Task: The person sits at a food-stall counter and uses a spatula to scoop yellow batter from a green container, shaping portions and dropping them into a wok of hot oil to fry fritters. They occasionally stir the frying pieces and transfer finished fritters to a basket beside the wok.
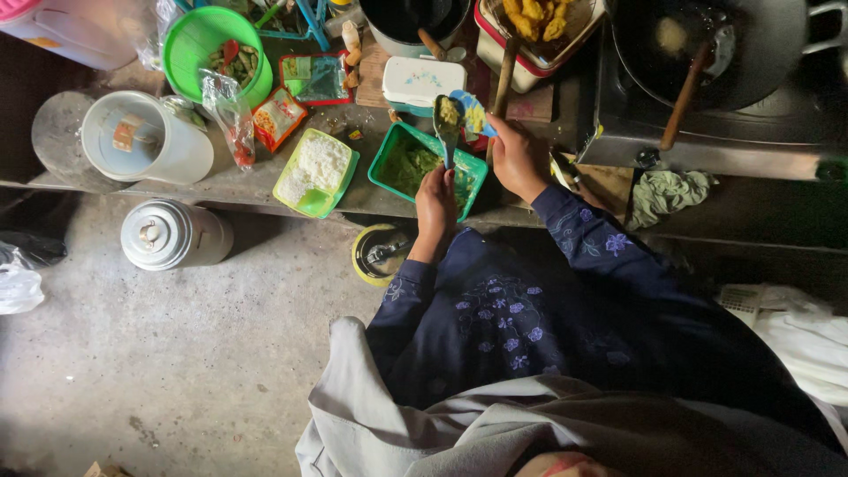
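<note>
Gripping a metal spoon point(446, 124) by its handle, the left hand point(435, 205) had its fingers closed around the stem, and the bowl of the spoon, heaped with green paste, was lifted just above the far edge of the green rectangular tub point(385, 157). The right hand point(515, 157) pinched a small blue and yellow wrapper point(472, 113) right beside the spoon's bowl, fingers pressed together on it.

Largest in view was the dark wok point(760, 53) on the steel stove at the far right, with a wooden-handled utensil point(685, 99) leaning in it. Next came the long worktop point(238, 181) that carried nearly everything else. On its left end stood a white lidded bucket point(146, 137), and a round metal canister point(172, 234) sat on the floor just below it. A bright green bowl point(190, 40) of cut vegetables stood behind the bucket. A red-rimmed container point(530, 66) of fried yellow pieces sat near the wok, with a dark pot point(411, 22) to its left.

The green tub of paste lay directly under the left hand, and a lime-green tray point(287, 190) of white grated stuff lay just beside it. A white lidded box point(422, 81) sat behind the tub. A crumpled green cloth point(667, 193) hung at the stove's front edge. Smallest were the packets, among them a red sachet point(278, 115).
</note>
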Tool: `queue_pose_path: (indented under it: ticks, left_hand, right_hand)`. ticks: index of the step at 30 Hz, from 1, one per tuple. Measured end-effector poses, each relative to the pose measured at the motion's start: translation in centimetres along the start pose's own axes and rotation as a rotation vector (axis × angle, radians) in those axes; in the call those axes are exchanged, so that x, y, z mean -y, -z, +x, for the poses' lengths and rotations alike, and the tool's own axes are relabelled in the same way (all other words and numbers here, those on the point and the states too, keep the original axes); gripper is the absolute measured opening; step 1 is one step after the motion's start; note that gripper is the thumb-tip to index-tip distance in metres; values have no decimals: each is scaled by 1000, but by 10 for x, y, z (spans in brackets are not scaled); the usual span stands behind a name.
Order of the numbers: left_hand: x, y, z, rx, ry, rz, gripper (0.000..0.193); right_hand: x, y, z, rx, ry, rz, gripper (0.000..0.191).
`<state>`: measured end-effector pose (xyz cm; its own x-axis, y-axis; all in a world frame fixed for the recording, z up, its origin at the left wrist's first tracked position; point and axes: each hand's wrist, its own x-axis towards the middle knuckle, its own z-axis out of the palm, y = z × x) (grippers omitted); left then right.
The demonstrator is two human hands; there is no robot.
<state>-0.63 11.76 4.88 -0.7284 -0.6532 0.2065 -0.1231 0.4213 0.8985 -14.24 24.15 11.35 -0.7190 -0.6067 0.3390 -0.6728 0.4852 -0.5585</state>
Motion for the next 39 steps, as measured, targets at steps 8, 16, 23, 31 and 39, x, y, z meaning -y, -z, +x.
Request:
queue_pose_path:
  ticks: [8, 16, 23, 31, 39]
  left_hand:
    - [1, 2, 2, -28, 75, 17, 23]
    - [6, -4, 1, -73, 67, 31, 22]
    - [21, -16, 4, -117, 119, 60, 24]
    - [42, -2, -16, -135, 241, 48, 31]
    - [51, -13, -28, -115, 394, -22, 34]
  right_hand:
    - [-29, -35, -12, 161, -213, 434, 40]
    - [-55, -27, -5, 370, -439, 796, 48]
    - [-77, 7, 4, 363, -527, 932, 48]
    - [-187, 159, 39, -223, -139, -174, 35]
    - [-222, 187, 52, 87, -342, -1041, 15]
